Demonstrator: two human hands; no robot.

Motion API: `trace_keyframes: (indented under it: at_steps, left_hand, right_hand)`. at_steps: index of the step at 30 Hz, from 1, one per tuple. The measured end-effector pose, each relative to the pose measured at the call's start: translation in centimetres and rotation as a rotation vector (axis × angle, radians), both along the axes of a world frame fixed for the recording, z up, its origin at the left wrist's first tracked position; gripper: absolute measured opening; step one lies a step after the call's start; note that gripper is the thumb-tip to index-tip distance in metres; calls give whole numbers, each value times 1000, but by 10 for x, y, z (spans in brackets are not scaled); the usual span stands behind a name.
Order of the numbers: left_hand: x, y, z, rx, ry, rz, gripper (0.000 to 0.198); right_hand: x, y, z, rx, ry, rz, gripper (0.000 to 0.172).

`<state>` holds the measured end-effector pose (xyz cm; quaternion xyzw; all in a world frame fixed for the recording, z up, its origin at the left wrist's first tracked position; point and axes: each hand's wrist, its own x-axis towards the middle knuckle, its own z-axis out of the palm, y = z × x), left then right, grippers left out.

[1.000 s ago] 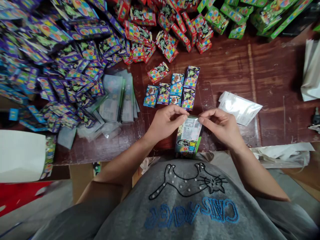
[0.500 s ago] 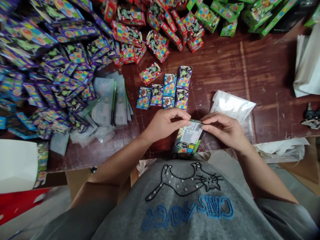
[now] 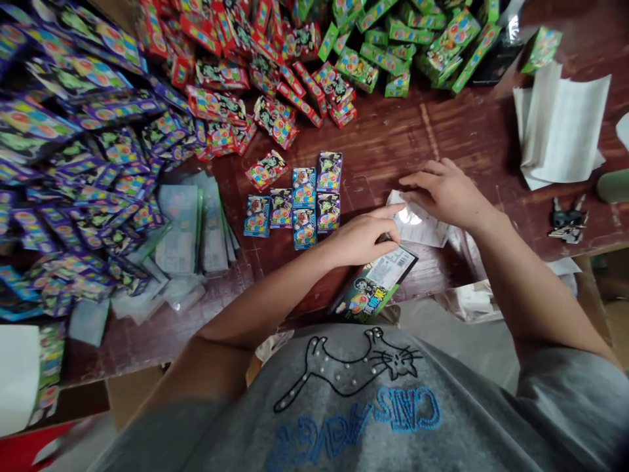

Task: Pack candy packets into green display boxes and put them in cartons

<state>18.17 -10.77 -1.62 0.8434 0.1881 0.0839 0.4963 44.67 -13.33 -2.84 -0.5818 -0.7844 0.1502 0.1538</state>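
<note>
My left hand (image 3: 361, 237) is closed on the top end of a green packet (image 3: 374, 285) with a white barcode label, which lies tilted at the near table edge. My right hand (image 3: 445, 189) rests with fingers stretched out flat on a clear plastic sleeve (image 3: 417, 226) just to the right. Behind the left hand, several small colourful boxes (image 3: 304, 200) lie in neat rows on the brown wooden table (image 3: 393, 137).
Heaps of purple boxes (image 3: 83, 151), red boxes (image 3: 236, 72) and green boxes (image 3: 403, 39) fill the left and back. A stack of clear sleeves (image 3: 196, 226) lies left of the rows. White paper sheets (image 3: 560, 128) and keys (image 3: 567, 219) sit at the right.
My right hand let go of the green packet and moved right and back onto the clear sleeve. The left hand keeps the packet, now tilted. The view shifted right.
</note>
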Motion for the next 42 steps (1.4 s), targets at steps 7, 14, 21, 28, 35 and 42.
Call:
trace_keyframes:
  at_steps: [7, 14, 21, 28, 35, 42]
  left_hand:
    - [4, 4, -17, 21, 61, 25, 10]
    - [4, 5, -20, 31, 67, 28, 9]
    - [3, 3, -19, 12, 75, 49, 8]
    - [6, 5, -22, 11, 53, 51, 9]
    - [-19, 3, -7, 24, 22, 136, 14]
    - [-46, -14, 12, -200, -9, 265, 17]
  right_hand:
    - [-3, 1, -9, 5, -16, 16, 31]
    - [-10, -2, -9, -8, -74, -13, 22]
    - [-11, 0, -10, -27, -99, -4, 20]
    - [-16, -15, 14, -51, 97, 19, 27]
    - [-27, -54, 51, -206, 743, -200, 30]
    - [-67, -57, 38, -529, 1029, -71, 48]
